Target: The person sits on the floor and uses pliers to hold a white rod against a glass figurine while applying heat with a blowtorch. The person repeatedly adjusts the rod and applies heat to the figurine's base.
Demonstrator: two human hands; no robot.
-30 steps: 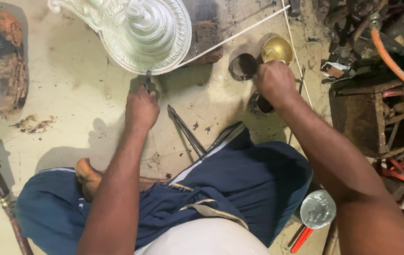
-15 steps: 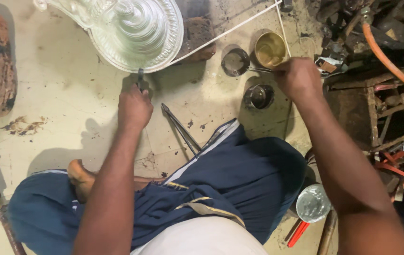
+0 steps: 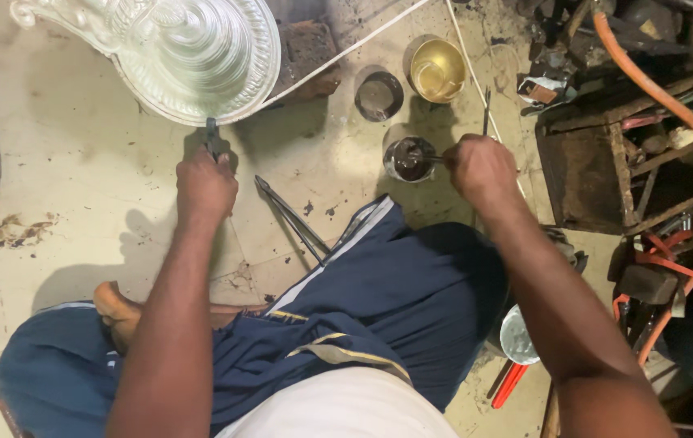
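My left hand (image 3: 206, 185) is closed on a dark plier-like tool (image 3: 212, 134) whose jaws grip the near rim of a shiny embossed silver plate (image 3: 192, 53) on the floor. My right hand (image 3: 480, 168) holds a thin metal rod or tweezers (image 3: 486, 113); its tip dips into a small dark-filled cup (image 3: 409, 158). Beyond that cup stand another dark cup (image 3: 379, 95) and a brass bowl (image 3: 437, 70).
Long tongs (image 3: 293, 219) lie on the floor between my arms. A brick block (image 3: 307, 53) props the plate. A rusty rack of tools (image 3: 606, 170) and an orange hose (image 3: 687, 122) crowd the right. A round tin (image 3: 518, 337) and a red-handled tool (image 3: 508, 385) lie near my knee.
My right hand came back from the brass bowl toward me and now dips the rod into the nearer dark cup. The left hand kept its hold on the tool at the plate's rim.
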